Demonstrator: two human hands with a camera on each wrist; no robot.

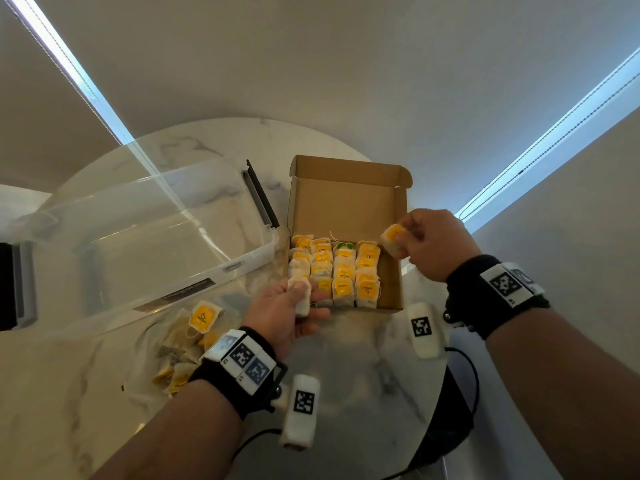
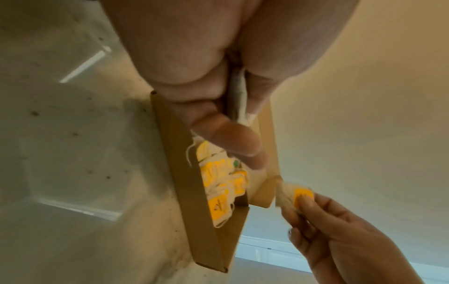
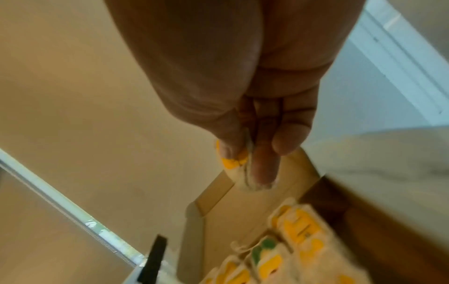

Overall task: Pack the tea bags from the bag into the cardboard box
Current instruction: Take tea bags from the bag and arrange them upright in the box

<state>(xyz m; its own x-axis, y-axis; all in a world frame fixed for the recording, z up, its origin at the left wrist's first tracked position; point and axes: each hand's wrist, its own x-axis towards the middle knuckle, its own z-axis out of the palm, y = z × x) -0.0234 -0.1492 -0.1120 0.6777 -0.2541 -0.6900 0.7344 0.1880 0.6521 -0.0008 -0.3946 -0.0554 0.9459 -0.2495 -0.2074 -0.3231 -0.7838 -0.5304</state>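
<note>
While the cardboard box (image 1: 346, 202) sits open on the marble table (image 1: 363, 358), rows of tea bags (image 1: 337, 271) fill its near half. Right hand (image 1: 431, 242) pinches a yellow-tagged tea bag (image 1: 393, 239) above the right wall. Left hand (image 1: 287, 313) grips a plain one (image 1: 303, 296) by the near edge. More lie in the clear bag (image 1: 180, 344), left.

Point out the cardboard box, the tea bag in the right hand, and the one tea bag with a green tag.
cardboard box (image 1: 346, 206), head view, bare inner floor.
tea bag in the right hand (image 1: 393, 237), head view, yellow tag.
green-tagged tea bag (image 1: 343, 245), head view, green tag in the back row.
</note>
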